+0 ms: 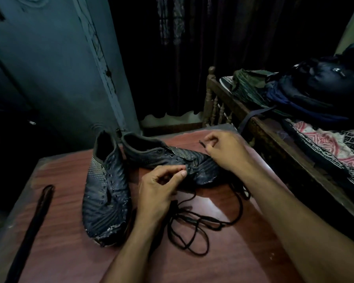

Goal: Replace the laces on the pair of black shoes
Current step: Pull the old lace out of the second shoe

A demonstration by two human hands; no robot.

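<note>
On the reddish table [65, 252], far left, a dark strap-like strip [43, 203], lying near to far, apart from everything else. Next to the right, the left shoe [104, 201], toe toward the near edge, opening toward the far side, eyelets bare, no lace in it. Just beside it, heel almost touching heel, the right shoe [168, 158], long axis running from far-left to near-right, toe end under the two hands. At its near flank the left hand [161, 184], fingers curled, thumb and forefinger pinched together at the eyelet row; probably on a lace end, though too dark to tell for sure. Below and to the right of that hand, the black lace [192, 225], loose in loops on the table, trailing up toward the toe of the right shoe. Over the toe's far side the right hand [225, 152], pinching the lace tip [202, 144], tip pointing up and left. Hands apart, one on each side of the shoe, both right at the eyelets. Likely step: threading the lowest eyelets of the right shoe; right hand nearer the free tip, eyelet row just left of and below it. Farther right, a wooden bed frame [219, 103] with a patterned cloth [325, 144] and a dark bag [323, 82] on it.
</note>
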